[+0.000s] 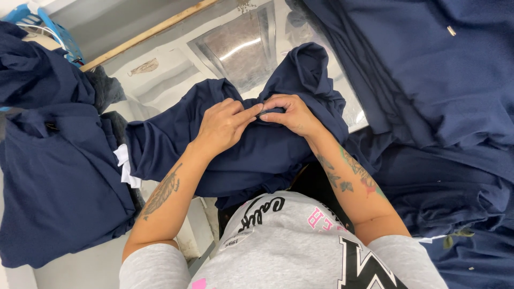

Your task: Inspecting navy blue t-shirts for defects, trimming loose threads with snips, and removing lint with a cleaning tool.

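1. We see a navy blue garment (257,144) bunched on the pale tabletop (166,75), just ahead of the person's grey shirt front, and both hands meet on its upper fold.
2. The left hand (222,126) pinches a small dark edge of the cloth between thumb and forefinger, the other fingers curled under; we judge the grip is tight so the fabric stays taut at that spot.
3. The right hand (289,113) pinches the same edge from the other side, fingertips touching those of the left hand, as if working a seam or a small part we cannot make out.
4. Both forearms angle inward from the elbows, wrists bent slightly down.
5. A stack of navy cloth (53,160) lies to the left, a white tag (126,165) showing at its edge.
6. More navy garments (444,96) are heaped to the right.
7. A blue plastic basket (51,27) sits at far upper left.
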